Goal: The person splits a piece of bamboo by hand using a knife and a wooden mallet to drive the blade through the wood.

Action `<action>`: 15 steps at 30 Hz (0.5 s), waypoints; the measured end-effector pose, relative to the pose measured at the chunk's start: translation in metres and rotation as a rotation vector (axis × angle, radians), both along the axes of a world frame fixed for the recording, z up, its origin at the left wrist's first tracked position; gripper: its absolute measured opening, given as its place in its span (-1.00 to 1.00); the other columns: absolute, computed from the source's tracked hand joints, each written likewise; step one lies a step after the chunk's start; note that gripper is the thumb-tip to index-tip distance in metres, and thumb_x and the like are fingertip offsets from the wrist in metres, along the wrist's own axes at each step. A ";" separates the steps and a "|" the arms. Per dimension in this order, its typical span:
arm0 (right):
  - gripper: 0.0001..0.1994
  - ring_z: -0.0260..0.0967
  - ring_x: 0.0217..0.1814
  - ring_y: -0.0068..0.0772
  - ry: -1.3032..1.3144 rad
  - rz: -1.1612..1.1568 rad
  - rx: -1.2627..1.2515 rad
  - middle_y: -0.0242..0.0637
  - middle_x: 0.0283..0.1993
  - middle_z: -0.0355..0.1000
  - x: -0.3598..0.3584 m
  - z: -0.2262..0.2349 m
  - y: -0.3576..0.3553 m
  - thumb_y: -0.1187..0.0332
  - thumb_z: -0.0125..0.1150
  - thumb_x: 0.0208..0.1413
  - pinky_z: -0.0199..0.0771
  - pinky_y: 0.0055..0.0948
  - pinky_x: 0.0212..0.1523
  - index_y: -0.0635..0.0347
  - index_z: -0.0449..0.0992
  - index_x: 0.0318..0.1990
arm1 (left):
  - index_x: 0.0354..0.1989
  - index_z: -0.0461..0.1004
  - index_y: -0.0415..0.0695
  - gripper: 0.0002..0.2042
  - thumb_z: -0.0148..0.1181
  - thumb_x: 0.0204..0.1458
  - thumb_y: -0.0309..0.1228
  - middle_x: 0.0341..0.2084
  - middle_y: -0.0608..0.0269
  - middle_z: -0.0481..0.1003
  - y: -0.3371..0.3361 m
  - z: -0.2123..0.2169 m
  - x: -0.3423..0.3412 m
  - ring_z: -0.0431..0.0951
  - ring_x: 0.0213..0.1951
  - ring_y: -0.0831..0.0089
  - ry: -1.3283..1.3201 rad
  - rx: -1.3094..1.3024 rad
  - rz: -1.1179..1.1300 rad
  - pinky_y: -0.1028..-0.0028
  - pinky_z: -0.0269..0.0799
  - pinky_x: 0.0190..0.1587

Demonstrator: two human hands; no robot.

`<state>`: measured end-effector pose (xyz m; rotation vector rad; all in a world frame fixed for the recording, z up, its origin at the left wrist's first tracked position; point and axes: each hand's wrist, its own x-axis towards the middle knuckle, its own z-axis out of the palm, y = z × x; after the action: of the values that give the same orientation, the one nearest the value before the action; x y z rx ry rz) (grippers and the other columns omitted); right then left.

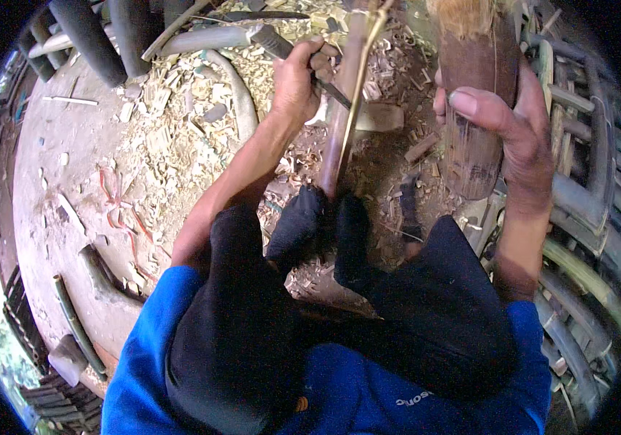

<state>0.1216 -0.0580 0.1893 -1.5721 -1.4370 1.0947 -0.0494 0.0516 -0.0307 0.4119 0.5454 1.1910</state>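
Left hand [297, 76] clamps the knife [281, 47] at twelve o'clock against the bamboo pole [339, 123] braced between the feet, right hand [513, 127] wraps the wooden mallet [474, 101] at two, poised to strike.

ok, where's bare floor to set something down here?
Bare patch: the floor at left, between the shavings pile and the red string. Crowded: shavings cover the ground around the left hand, blade and bamboo strip; bamboo poles pack the side by the right hand and its log.
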 end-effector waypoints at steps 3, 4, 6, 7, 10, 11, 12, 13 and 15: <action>-0.46 0.48 -0.23 -0.39 -0.072 -0.077 0.038 -0.18 -0.30 0.53 0.003 -0.001 -0.008 0.28 0.28 -0.14 0.43 -0.45 -0.05 0.37 0.36 0.02 | -0.56 0.43 -0.19 -0.77 0.05 0.13 -0.41 -0.60 0.24 0.48 -0.042 0.017 -0.001 0.44 -0.56 0.48 0.638 0.310 0.073 0.47 0.35 -0.46; -0.46 0.49 -0.23 -0.39 -0.101 -0.091 0.068 -0.18 -0.30 0.53 0.004 -0.002 -0.010 0.28 0.28 -0.14 0.43 -0.45 -0.04 0.37 0.36 0.02 | -0.54 0.47 -0.22 -0.77 0.06 0.14 -0.40 -0.56 0.25 0.49 -0.068 0.024 -0.006 0.44 -0.51 0.46 0.799 0.541 0.043 0.46 0.34 -0.39; -0.46 0.49 -0.22 -0.40 -0.119 -0.118 0.099 -0.18 -0.30 0.54 0.006 -0.005 -0.015 0.28 0.28 -0.14 0.43 -0.45 -0.03 0.37 0.36 0.03 | -0.47 0.53 -0.25 -0.78 0.09 0.15 -0.38 -0.51 0.25 0.50 -0.100 0.037 -0.014 0.45 -0.45 0.45 0.925 0.800 -0.003 0.45 0.34 -0.30; -0.45 0.49 -0.22 -0.40 -0.107 -0.134 0.102 -0.19 -0.30 0.54 0.008 -0.006 -0.018 0.28 0.28 -0.14 0.43 -0.45 -0.02 0.36 0.36 0.03 | -0.43 0.55 -0.24 -0.80 0.10 0.14 -0.38 -0.50 0.25 0.51 -0.105 0.044 -0.017 0.46 -0.43 0.45 0.895 0.827 -0.020 0.45 0.36 -0.28; -0.44 0.49 -0.23 -0.41 -0.083 -0.137 0.053 -0.20 -0.30 0.53 0.010 -0.006 -0.026 0.28 0.28 -0.14 0.42 -0.46 -0.03 0.36 0.35 0.05 | -0.43 0.46 -0.24 -0.73 0.02 0.18 -0.28 -0.63 0.38 0.35 -0.083 0.021 -0.036 0.31 -0.54 0.55 0.356 0.100 -0.004 0.52 0.22 -0.43; -0.44 0.49 -0.23 -0.41 -0.078 -0.155 0.029 -0.21 -0.30 0.53 0.019 -0.014 -0.036 0.28 0.28 -0.14 0.42 -0.46 -0.03 0.36 0.35 0.05 | -0.42 0.44 -0.23 -0.75 0.00 0.18 -0.29 -0.67 0.44 0.30 -0.076 0.005 -0.039 0.28 -0.57 0.58 0.088 -0.073 -0.068 0.53 0.20 -0.48; -0.44 0.48 -0.23 -0.41 -0.080 -0.138 0.038 -0.21 -0.30 0.53 0.022 -0.013 -0.036 0.28 0.28 -0.14 0.42 -0.45 -0.03 0.36 0.34 0.06 | -0.39 0.43 -0.21 -0.75 0.00 0.18 -0.28 -0.68 0.46 0.23 -0.074 -0.003 -0.045 0.20 -0.59 0.61 0.013 -0.116 -0.070 0.54 0.13 -0.51; -0.43 0.48 -0.23 -0.42 -0.085 -0.120 0.045 -0.21 -0.30 0.53 0.024 -0.013 -0.038 0.28 0.28 -0.14 0.43 -0.45 -0.03 0.36 0.34 0.06 | -0.36 0.41 -0.20 -0.76 0.00 0.18 -0.26 -0.69 0.48 0.17 -0.074 -0.008 -0.048 0.13 -0.61 0.63 -0.065 -0.162 -0.071 0.55 0.07 -0.54; -0.43 0.48 -0.24 -0.42 -0.076 -0.107 0.054 -0.21 -0.30 0.53 0.027 -0.015 -0.040 0.29 0.28 -0.14 0.43 -0.45 -0.04 0.36 0.33 0.07 | -0.29 0.39 -0.18 -0.78 0.00 0.17 -0.25 -0.67 0.47 0.19 -0.077 -0.016 -0.050 0.14 -0.61 0.62 -0.084 -0.184 -0.052 0.56 0.09 -0.53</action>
<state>0.1482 -0.0977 0.1747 -1.6481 -1.4025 0.9360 -0.0997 -0.0259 -0.0465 0.2173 0.5626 1.0929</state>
